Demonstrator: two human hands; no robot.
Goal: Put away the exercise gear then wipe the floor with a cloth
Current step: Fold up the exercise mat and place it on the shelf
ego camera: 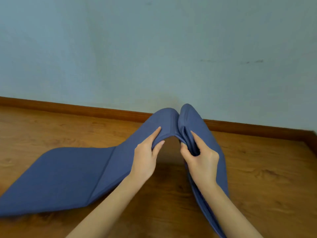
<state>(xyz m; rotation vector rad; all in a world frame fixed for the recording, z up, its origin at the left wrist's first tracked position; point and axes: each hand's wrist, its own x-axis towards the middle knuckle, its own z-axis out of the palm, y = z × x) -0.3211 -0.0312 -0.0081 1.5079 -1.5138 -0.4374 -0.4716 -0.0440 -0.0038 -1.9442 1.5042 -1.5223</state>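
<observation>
A blue folding exercise mat (68,174) lies partly flat on the wooden floor at the left and rises into an arch in the middle. My left hand (145,155) grips the near edge of the raised panel, thumb under and fingers on top. My right hand (199,155) clutches a stack of folded panels at the right, which stands on edge and runs toward the bottom of the view. The two raised folds meet at a peak near the wall. No cloth is in sight.
The wooden floor (265,169) runs to a brown skirting board (85,109) under a pale blue wall (154,48). A corner of the room shows at the far right (310,140).
</observation>
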